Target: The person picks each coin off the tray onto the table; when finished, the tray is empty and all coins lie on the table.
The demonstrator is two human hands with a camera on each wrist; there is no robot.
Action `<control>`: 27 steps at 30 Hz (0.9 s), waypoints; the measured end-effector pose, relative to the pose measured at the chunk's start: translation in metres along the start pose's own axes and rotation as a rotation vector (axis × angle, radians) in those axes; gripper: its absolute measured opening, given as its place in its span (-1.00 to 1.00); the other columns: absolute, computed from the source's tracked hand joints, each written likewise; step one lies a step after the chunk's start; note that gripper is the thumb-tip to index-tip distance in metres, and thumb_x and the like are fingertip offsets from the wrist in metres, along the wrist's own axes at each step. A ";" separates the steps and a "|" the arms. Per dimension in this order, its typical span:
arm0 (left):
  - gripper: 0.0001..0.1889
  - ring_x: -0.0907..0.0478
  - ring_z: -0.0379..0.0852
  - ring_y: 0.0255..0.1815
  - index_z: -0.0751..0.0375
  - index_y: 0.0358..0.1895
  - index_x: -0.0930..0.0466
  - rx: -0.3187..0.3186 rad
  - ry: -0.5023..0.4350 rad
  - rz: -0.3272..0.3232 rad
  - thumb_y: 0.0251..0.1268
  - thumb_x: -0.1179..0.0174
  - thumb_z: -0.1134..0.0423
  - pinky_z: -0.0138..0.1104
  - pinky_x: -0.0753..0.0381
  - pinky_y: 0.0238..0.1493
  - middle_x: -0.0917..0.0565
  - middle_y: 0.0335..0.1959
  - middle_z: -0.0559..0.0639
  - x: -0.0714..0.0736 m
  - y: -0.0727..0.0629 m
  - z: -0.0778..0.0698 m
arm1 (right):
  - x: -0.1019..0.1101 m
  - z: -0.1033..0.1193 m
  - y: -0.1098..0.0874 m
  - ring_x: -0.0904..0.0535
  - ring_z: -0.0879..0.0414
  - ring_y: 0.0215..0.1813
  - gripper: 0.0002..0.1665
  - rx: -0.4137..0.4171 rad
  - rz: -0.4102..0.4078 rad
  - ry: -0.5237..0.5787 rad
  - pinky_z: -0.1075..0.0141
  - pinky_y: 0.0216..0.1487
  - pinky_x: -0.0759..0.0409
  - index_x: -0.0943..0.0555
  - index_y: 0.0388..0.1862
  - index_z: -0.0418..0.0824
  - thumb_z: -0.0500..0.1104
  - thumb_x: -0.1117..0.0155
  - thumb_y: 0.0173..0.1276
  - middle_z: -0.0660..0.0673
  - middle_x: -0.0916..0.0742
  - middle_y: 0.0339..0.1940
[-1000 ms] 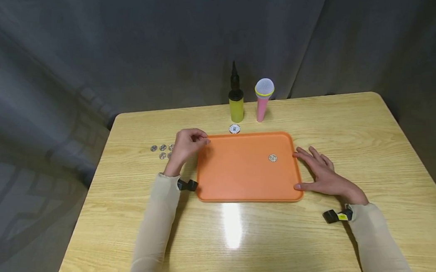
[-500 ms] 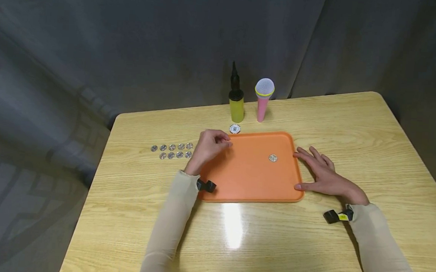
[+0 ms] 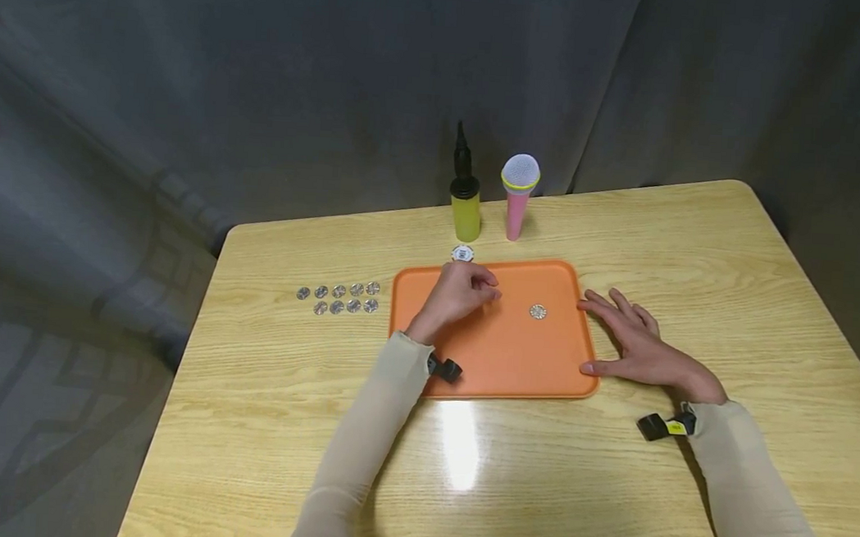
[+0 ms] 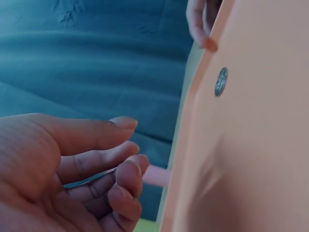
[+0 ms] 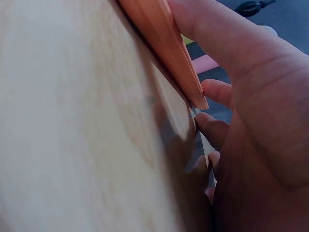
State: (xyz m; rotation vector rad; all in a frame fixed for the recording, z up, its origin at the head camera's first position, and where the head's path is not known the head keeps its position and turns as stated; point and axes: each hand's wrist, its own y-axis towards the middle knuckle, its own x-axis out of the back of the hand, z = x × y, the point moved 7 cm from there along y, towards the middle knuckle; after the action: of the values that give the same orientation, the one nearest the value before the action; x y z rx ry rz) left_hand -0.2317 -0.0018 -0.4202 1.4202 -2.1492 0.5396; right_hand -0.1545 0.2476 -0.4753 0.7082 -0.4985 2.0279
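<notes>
My left hand (image 3: 461, 291) hovers over the left-middle of the orange tray (image 3: 498, 371), its fingers loosely curled. In the left wrist view nothing shows between thumb and fingertips, and the hand's shadow falls on the tray. To the right of it, one silver coin (image 3: 538, 312) lies flat on the tray. My right hand (image 3: 628, 342) rests at the tray's right edge, fingers spread, with the thumb and index fingertip touching the rim. Left of the tray, several silver coins (image 3: 356, 289) lie in two rows on the table.
Behind the tray lies a white poker chip (image 3: 463, 253). A yellow balloon pump (image 3: 466, 213) with a black nozzle and a pink toy microphone (image 3: 516, 212) stand upright near the back edge of the wooden table (image 3: 243, 421). A dark curtain (image 3: 337, 90) hangs behind.
My left hand has moved right, from the tray's left edge to over its middle, uncovering the rows of coins. The right hand and the coin on the tray have stayed put.
</notes>
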 end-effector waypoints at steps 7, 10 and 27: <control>-0.86 -0.50 -0.28 -0.47 0.35 -0.21 -0.76 -0.022 0.045 0.061 0.25 -0.36 0.33 -0.58 -0.41 -0.41 -0.76 -0.35 0.15 -0.021 0.010 -0.005 | 0.000 0.000 0.001 0.41 -0.38 0.66 0.11 -0.018 0.005 -0.013 -0.41 0.43 0.41 -0.14 0.58 -0.13 0.02 -0.53 0.15 -0.36 -0.05 0.66; -0.86 -0.48 -0.28 -0.49 0.35 -0.21 -0.75 -0.017 0.047 0.085 0.25 -0.35 0.33 -0.58 -0.41 -0.41 -0.75 -0.37 0.14 -0.028 0.014 -0.004 | 0.000 0.001 0.002 0.40 -0.36 0.66 0.12 -0.029 0.006 -0.016 -0.39 0.45 0.41 -0.14 0.58 -0.12 0.03 -0.53 0.14 -0.36 -0.05 0.66; -0.81 -0.60 -0.23 -0.27 0.26 -0.18 -0.78 -0.021 0.202 0.198 0.17 -0.44 0.26 -0.55 -0.49 -0.28 -0.79 -0.21 0.06 -0.064 0.025 -0.009 | 0.000 0.001 0.001 0.40 -0.37 0.66 0.11 -0.034 0.012 -0.015 -0.40 0.44 0.40 -0.14 0.58 -0.11 0.03 -0.53 0.16 -0.35 -0.05 0.66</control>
State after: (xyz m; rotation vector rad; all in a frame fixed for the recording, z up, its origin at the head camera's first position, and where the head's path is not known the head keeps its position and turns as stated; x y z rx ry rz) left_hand -0.2323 0.0593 -0.4526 1.0968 -2.1354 0.7004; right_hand -0.1554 0.2465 -0.4745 0.7016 -0.5461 2.0219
